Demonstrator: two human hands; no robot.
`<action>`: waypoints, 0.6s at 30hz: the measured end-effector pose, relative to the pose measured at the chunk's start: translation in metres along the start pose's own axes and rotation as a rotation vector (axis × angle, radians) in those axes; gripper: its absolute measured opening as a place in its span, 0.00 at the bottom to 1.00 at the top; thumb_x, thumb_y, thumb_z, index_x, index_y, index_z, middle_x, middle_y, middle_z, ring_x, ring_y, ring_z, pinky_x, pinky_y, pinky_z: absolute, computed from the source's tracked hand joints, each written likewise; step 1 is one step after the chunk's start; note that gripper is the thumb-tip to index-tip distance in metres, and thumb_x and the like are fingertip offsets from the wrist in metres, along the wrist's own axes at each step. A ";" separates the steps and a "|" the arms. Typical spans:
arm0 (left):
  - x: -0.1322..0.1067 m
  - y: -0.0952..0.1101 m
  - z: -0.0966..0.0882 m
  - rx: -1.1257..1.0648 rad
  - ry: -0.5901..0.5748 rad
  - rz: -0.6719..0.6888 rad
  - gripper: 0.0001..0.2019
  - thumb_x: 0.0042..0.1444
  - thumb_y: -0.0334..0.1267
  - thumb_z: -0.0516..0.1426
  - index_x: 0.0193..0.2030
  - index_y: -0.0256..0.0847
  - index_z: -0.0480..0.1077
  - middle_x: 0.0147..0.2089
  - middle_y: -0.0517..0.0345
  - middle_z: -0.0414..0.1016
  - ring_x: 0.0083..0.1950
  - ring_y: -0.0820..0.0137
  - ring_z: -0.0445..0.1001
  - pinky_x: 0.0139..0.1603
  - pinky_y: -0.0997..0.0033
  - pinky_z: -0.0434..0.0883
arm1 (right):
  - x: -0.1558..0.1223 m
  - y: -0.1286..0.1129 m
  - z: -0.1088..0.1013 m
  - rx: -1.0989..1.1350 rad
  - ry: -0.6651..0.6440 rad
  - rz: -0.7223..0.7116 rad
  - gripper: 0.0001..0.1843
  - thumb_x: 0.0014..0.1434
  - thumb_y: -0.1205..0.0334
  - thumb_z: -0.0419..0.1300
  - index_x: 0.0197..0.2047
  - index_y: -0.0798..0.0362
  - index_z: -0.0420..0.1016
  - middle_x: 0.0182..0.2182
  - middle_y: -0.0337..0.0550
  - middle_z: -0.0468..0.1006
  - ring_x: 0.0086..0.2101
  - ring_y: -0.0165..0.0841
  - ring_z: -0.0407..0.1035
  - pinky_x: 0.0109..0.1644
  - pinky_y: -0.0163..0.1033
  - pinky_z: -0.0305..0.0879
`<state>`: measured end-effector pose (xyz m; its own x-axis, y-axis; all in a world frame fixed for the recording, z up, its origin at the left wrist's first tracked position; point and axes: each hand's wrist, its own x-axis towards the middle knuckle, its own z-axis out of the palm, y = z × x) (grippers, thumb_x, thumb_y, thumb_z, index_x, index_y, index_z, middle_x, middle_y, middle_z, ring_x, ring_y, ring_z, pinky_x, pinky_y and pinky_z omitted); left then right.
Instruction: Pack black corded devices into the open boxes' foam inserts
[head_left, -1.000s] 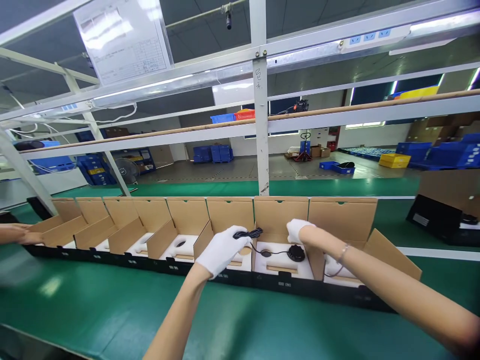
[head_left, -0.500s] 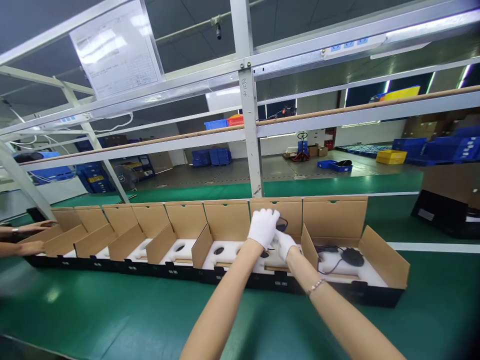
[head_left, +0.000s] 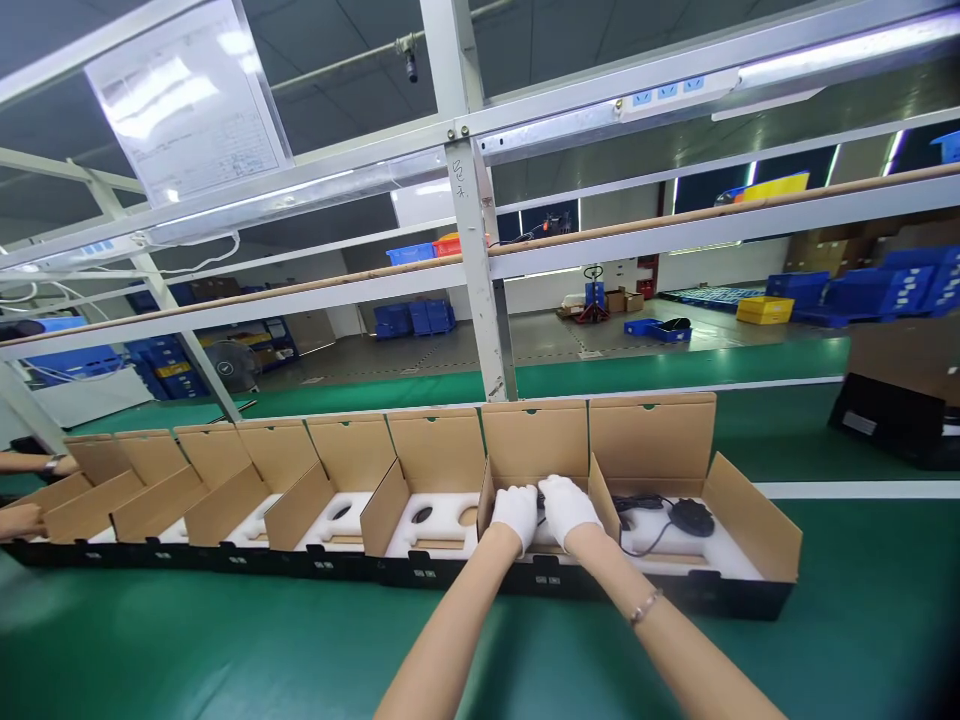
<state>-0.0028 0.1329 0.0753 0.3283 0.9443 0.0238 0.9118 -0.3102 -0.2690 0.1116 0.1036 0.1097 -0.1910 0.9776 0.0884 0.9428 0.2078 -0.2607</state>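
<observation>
A row of open cardboard boxes with white foam inserts stands on the green belt point(head_left: 225, 640). My left hand point(head_left: 514, 512) and my right hand point(head_left: 568, 505), both in white gloves, rest side by side inside the second box from the right point(head_left: 535, 440). They press down on a black corded device point(head_left: 540, 497), of which only a sliver shows between them. The rightmost box point(head_left: 750, 520) holds a black round device point(head_left: 691, 516) with its coiled cable point(head_left: 637, 503) lying in the foam.
The boxes to the left, such as the nearest one point(head_left: 435, 450), show bare foam with cut-outs. A co-worker's hands point(head_left: 22, 518) reach into the far-left boxes. A metal frame post point(head_left: 480, 300) rises behind the row. A black carton point(head_left: 889, 420) sits at the right.
My hands have dropped from above the box flap down into the second box, taking the black cable with them. The view has shifted right, so the row sits further left.
</observation>
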 end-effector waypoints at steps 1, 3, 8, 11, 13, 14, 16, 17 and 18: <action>-0.005 0.001 -0.001 0.009 0.004 -0.008 0.19 0.67 0.41 0.59 0.61 0.37 0.66 0.52 0.48 0.75 0.51 0.61 0.76 0.54 0.52 0.77 | 0.006 -0.002 0.002 -0.045 -0.037 0.015 0.07 0.69 0.67 0.62 0.48 0.59 0.78 0.48 0.49 0.80 0.50 0.39 0.75 0.58 0.50 0.72; -0.018 0.001 -0.007 0.019 0.024 -0.007 0.19 0.66 0.40 0.61 0.60 0.35 0.67 0.51 0.48 0.75 0.50 0.60 0.76 0.53 0.52 0.77 | 0.015 -0.006 0.005 -0.120 -0.097 0.026 0.04 0.66 0.67 0.65 0.43 0.60 0.79 0.44 0.49 0.81 0.47 0.38 0.76 0.57 0.49 0.74; -0.065 -0.031 -0.047 -0.072 0.266 0.085 0.07 0.66 0.36 0.55 0.49 0.43 0.73 0.48 0.54 0.76 0.51 0.61 0.75 0.57 0.58 0.72 | 0.021 -0.004 0.009 -0.220 -0.092 0.003 0.08 0.68 0.66 0.64 0.47 0.61 0.78 0.46 0.51 0.81 0.48 0.39 0.76 0.56 0.49 0.74; -0.089 -0.084 -0.057 -0.152 0.507 -0.126 0.16 0.71 0.38 0.45 0.58 0.44 0.69 0.60 0.50 0.73 0.63 0.60 0.68 0.70 0.58 0.62 | 0.019 -0.001 0.009 -0.242 -0.086 -0.027 0.08 0.67 0.65 0.65 0.45 0.62 0.79 0.44 0.50 0.81 0.46 0.38 0.77 0.55 0.48 0.75; -0.100 -0.124 -0.047 -0.209 0.634 -0.388 0.22 0.72 0.42 0.43 0.64 0.34 0.64 0.65 0.40 0.69 0.68 0.56 0.65 0.73 0.56 0.59 | 0.015 -0.003 0.006 -0.244 -0.082 -0.056 0.08 0.65 0.64 0.67 0.42 0.62 0.79 0.41 0.49 0.82 0.44 0.38 0.77 0.53 0.47 0.75; -0.105 -0.143 -0.038 -0.242 0.675 -0.520 0.24 0.71 0.45 0.44 0.65 0.30 0.63 0.64 0.36 0.69 0.67 0.53 0.66 0.71 0.54 0.62 | 0.011 -0.004 0.003 -0.239 -0.073 -0.073 0.09 0.64 0.63 0.68 0.40 0.62 0.79 0.39 0.50 0.82 0.42 0.38 0.78 0.51 0.46 0.75; -0.112 -0.173 -0.016 -0.310 0.714 -0.724 0.30 0.69 0.50 0.46 0.66 0.26 0.61 0.63 0.30 0.70 0.64 0.47 0.69 0.66 0.49 0.68 | -0.004 -0.005 -0.006 -0.218 -0.023 -0.114 0.09 0.64 0.63 0.68 0.38 0.61 0.79 0.36 0.51 0.81 0.39 0.39 0.78 0.46 0.44 0.75; -0.116 -0.184 -0.006 -0.342 0.717 -0.790 0.32 0.68 0.53 0.47 0.66 0.25 0.61 0.61 0.29 0.71 0.62 0.45 0.71 0.63 0.47 0.71 | -0.015 -0.002 -0.011 -0.202 0.018 -0.138 0.08 0.65 0.63 0.66 0.37 0.60 0.79 0.36 0.51 0.81 0.39 0.40 0.78 0.45 0.43 0.74; -0.119 -0.193 0.004 -0.371 0.714 -0.832 0.33 0.67 0.54 0.48 0.65 0.25 0.63 0.60 0.29 0.73 0.60 0.44 0.73 0.60 0.46 0.73 | -0.029 0.003 -0.017 -0.184 0.067 -0.163 0.08 0.67 0.63 0.62 0.38 0.58 0.79 0.36 0.50 0.81 0.39 0.40 0.77 0.44 0.43 0.73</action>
<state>-0.2188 0.0806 0.1203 -0.4505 0.6316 0.6311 0.8891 0.2527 0.3817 0.1247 0.0751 0.1230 -0.3319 0.9260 0.1802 0.9361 0.3469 -0.0588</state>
